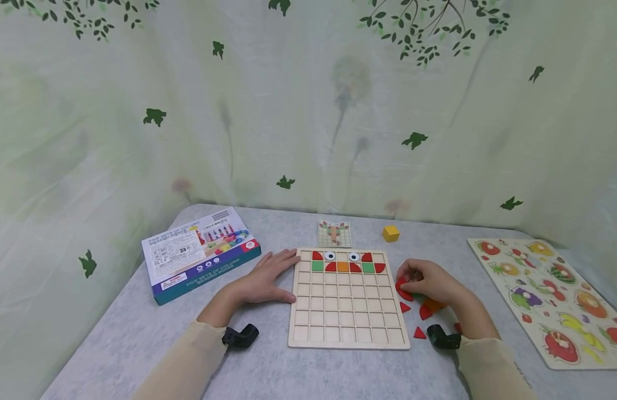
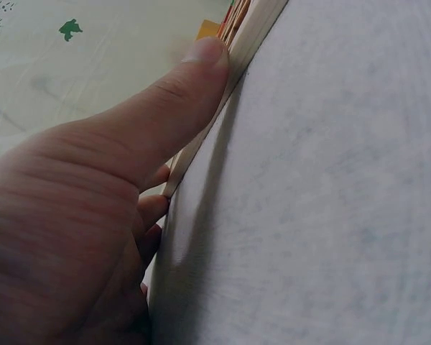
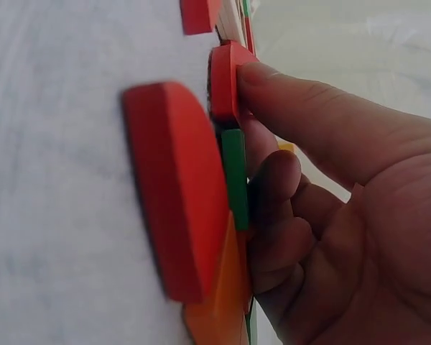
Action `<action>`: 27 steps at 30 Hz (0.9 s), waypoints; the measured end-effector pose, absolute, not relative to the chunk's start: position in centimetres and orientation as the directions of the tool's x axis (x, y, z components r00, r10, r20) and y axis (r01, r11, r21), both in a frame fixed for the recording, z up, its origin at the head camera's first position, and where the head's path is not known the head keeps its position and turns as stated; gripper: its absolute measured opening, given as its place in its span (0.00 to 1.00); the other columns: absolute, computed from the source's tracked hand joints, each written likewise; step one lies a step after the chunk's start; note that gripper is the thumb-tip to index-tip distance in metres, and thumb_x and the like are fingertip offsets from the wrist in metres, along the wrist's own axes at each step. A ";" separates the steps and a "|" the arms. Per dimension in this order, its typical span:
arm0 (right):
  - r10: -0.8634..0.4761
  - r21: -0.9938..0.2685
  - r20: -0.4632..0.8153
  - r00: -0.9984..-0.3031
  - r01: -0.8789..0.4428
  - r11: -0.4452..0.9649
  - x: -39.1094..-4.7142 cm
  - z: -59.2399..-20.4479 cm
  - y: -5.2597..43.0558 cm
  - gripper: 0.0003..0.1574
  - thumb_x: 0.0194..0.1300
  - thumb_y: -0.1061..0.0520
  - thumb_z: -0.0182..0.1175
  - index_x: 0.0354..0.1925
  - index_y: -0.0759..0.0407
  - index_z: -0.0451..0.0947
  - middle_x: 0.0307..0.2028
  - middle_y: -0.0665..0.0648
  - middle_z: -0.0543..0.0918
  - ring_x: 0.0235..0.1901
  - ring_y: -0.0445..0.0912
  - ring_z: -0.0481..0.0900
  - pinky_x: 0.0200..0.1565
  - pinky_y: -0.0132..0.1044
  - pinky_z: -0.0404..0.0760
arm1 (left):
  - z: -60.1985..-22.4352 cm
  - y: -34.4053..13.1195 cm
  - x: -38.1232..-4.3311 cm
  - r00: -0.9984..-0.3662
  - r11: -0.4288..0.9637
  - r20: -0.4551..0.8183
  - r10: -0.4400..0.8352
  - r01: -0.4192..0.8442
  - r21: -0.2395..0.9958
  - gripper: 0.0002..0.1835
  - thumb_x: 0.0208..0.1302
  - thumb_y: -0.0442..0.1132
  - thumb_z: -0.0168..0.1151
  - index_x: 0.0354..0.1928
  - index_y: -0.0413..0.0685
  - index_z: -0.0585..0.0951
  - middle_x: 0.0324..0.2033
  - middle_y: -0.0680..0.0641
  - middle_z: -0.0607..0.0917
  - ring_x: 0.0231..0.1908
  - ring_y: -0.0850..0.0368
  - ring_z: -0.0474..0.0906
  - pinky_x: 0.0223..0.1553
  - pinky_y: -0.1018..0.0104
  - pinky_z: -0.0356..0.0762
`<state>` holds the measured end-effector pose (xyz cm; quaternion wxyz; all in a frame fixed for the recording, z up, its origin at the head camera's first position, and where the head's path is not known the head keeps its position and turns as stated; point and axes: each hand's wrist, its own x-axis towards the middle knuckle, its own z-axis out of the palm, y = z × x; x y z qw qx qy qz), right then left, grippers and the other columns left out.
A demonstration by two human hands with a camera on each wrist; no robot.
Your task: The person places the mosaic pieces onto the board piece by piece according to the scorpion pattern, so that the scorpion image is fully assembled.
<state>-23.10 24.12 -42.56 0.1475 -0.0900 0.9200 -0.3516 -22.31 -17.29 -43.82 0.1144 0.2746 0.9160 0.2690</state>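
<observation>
A wooden grid board (image 1: 348, 320) lies flat, its top two rows filled with red, green, orange and eye-patterned pieces. My left hand (image 1: 269, 279) rests at the board's left edge, fingers extended; in the left wrist view its thumb (image 2: 194, 79) touches the side of the board. Beyond the right edge, my right hand (image 1: 430, 280) pinches a red block (image 3: 226, 83) between thumb and forefinger, low over the table. Around it lie loose pieces: a rounded red block (image 3: 172, 187), a green block (image 3: 234, 169), an orange block (image 3: 217, 305) and red triangles (image 1: 420, 333).
A small pattern card (image 1: 334, 234) stands behind the board, with a yellow cube (image 1: 390, 233) to its right. At the left is a boxed bead set (image 1: 200, 253). A fruit puzzle board (image 1: 553, 300) lies at the right, and a printed curtain (image 1: 308, 111) hangs behind the table.
</observation>
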 end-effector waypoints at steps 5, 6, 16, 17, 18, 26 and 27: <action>-0.268 -0.679 -0.201 -0.942 -0.063 0.731 -23.0 -42.4 24.1 0.09 0.64 0.56 0.67 0.43 0.53 0.80 0.37 0.54 0.80 0.40 0.48 0.75 0.41 0.35 0.79 | -43.9 -17.3 -22.4 -0.822 0.698 -0.051 0.567 0.447 0.559 0.52 0.56 0.60 0.71 0.77 0.49 0.59 0.79 0.45 0.54 0.80 0.43 0.42 0.79 0.39 0.32; -0.265 -0.681 -0.203 -0.943 -0.058 0.730 -23.0 -42.4 24.1 0.08 0.65 0.56 0.67 0.43 0.53 0.80 0.37 0.54 0.80 0.40 0.48 0.75 0.41 0.35 0.79 | -43.9 -17.3 -22.4 -0.822 0.698 -0.052 0.567 0.446 0.560 0.52 0.56 0.61 0.71 0.77 0.49 0.59 0.79 0.45 0.54 0.80 0.43 0.42 0.79 0.39 0.32; -0.228 -0.710 -0.205 -0.952 -0.016 0.704 -22.8 -42.1 24.0 0.07 0.69 0.55 0.63 0.45 0.54 0.81 0.39 0.55 0.81 0.42 0.48 0.75 0.42 0.35 0.79 | -44.0 -17.1 -22.3 -0.822 0.693 -0.049 0.568 0.445 0.568 0.52 0.56 0.61 0.71 0.77 0.49 0.59 0.79 0.45 0.53 0.80 0.42 0.42 0.79 0.40 0.32; -0.219 -0.715 -0.205 -0.954 -0.007 0.699 -22.8 -42.1 24.0 0.07 0.69 0.55 0.62 0.45 0.54 0.81 0.39 0.55 0.81 0.43 0.49 0.75 0.42 0.35 0.79 | -44.1 -17.1 -22.3 -0.821 0.694 -0.050 0.569 0.446 0.565 0.52 0.56 0.61 0.71 0.78 0.49 0.59 0.79 0.45 0.53 0.80 0.43 0.42 0.79 0.40 0.32; -0.211 -0.720 -0.206 -0.956 0.002 0.694 -22.8 -42.1 24.0 0.08 0.69 0.55 0.62 0.45 0.54 0.81 0.40 0.55 0.82 0.43 0.49 0.75 0.42 0.35 0.79 | -44.1 -17.1 -22.3 -0.821 0.694 -0.049 0.569 0.447 0.565 0.52 0.56 0.61 0.71 0.78 0.49 0.59 0.79 0.45 0.53 0.80 0.43 0.42 0.79 0.40 0.32; -0.198 -0.764 -0.191 -0.961 0.019 0.645 -23.0 -41.8 24.0 0.12 0.71 0.54 0.60 0.50 0.57 0.79 0.44 0.57 0.84 0.41 0.49 0.78 0.42 0.35 0.82 | -44.1 -17.1 -22.3 -0.823 0.695 -0.056 0.565 0.438 0.570 0.52 0.56 0.61 0.71 0.78 0.49 0.58 0.80 0.45 0.53 0.80 0.43 0.41 0.79 0.40 0.32; -0.197 -0.769 -0.188 -0.962 0.020 0.639 -23.0 -41.8 24.0 0.12 0.71 0.54 0.60 0.50 0.57 0.79 0.45 0.57 0.84 0.40 0.49 0.78 0.42 0.35 0.83 | -44.1 -17.2 -22.3 -0.824 0.695 -0.055 0.565 0.438 0.570 0.52 0.56 0.61 0.71 0.78 0.49 0.58 0.80 0.45 0.53 0.80 0.43 0.41 0.79 0.40 0.32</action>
